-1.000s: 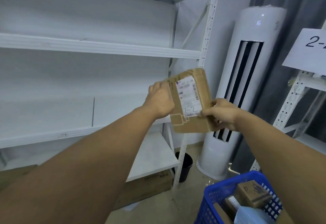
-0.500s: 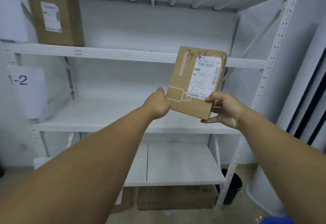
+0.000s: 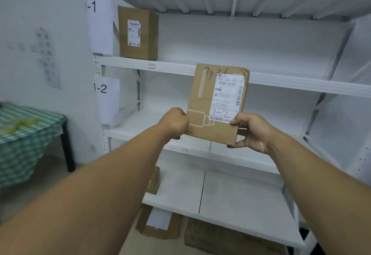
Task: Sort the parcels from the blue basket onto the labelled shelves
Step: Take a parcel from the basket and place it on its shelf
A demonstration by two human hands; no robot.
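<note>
head view: parcel point(image 3: 217, 104) upright at frame centre, label toward me for reading; my left hand point(image 3: 174, 123) and right hand point(image 3: 252, 132) grip its lower corners, fingers point(image 3: 234, 121) curled. 1-2 sign point(image 3: 106, 98) mid-left.

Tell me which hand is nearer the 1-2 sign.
Left. The left hand grips the parcel at its lower left edge, to the right of the 1-2 sign; the right hand holds the parcel's lower right corner, farther off.
</note>
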